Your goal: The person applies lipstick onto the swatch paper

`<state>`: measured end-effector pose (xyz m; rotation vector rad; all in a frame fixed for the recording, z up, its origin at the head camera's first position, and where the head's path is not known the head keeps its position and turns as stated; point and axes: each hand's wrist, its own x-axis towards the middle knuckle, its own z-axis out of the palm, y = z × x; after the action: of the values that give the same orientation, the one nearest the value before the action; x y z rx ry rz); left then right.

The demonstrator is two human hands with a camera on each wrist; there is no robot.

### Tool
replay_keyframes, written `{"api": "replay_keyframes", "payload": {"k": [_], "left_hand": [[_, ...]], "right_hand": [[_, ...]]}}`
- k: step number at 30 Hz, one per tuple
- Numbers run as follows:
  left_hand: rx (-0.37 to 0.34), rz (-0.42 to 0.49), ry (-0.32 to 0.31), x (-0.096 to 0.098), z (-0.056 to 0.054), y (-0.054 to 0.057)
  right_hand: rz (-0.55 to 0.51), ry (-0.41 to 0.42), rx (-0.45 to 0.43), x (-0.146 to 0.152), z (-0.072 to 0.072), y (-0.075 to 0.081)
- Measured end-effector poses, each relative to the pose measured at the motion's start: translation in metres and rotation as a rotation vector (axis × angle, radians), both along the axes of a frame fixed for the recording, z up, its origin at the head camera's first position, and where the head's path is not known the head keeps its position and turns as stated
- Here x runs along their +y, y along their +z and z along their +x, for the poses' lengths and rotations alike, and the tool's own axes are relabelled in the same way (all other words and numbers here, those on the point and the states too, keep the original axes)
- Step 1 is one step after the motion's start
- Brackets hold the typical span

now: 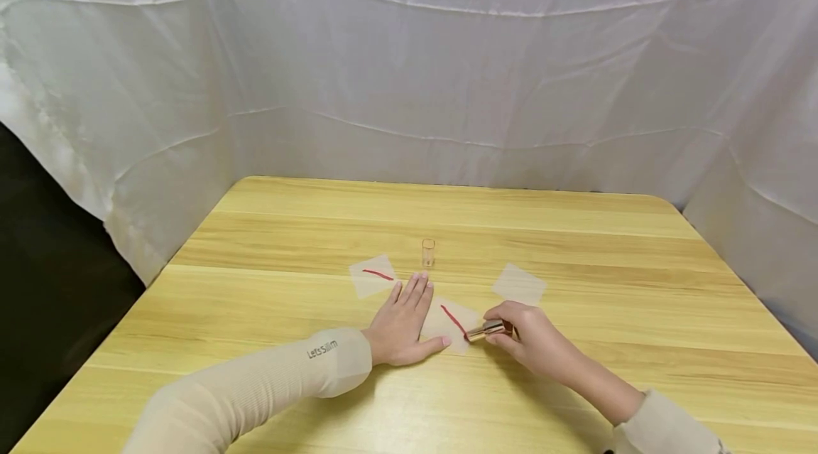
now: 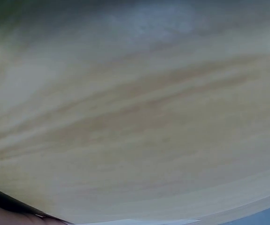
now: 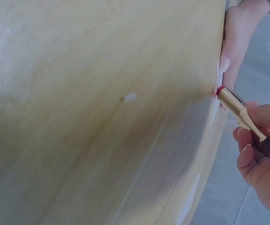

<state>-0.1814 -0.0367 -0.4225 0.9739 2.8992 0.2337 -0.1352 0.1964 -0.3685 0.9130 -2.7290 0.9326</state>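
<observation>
In the head view my right hand pinches a gold lipstick between thumb and fingers. Its red tip touches the middle sheet of thin paper, at the lower end of a slanting red line. My left hand lies flat with fingers straight, pressing on the left part of that same sheet. Just beyond its fingertips is a clear lipstick cap on the table. The left wrist view shows mostly blurred tabletop, with only a bit of the hand at its lower left corner.
Left of the cap lies a second paper square bearing a red stroke. A third, unmarked square lies beyond my right hand. All rest on a wood-grain table with pale curtains around its back and sides.
</observation>
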Motion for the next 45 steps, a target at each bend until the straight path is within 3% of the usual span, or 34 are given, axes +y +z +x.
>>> {"api": "replay_keyframes", "payload": {"k": [11,22,29,45], "left_hand": [[0.015,0.025,-0.012,0.001,0.000,-0.002],[-0.016,0.024,-0.013,-0.002,0.002,0.001],[-0.020,0.025,-0.016,-0.003,-0.001,0.003],[0.001,0.048,-0.018,0.018,-0.007,0.025]], "right_hand": [[-0.035,-0.106,-0.061,0.009,-0.002,0.002],[-0.088,-0.147,0.090,0.022,-0.007,0.004],[-0.075,-0.225,0.075,0.028,-0.012,0.013],[-0.120,-0.345,0.031,0.045,-0.018,0.024]]}}
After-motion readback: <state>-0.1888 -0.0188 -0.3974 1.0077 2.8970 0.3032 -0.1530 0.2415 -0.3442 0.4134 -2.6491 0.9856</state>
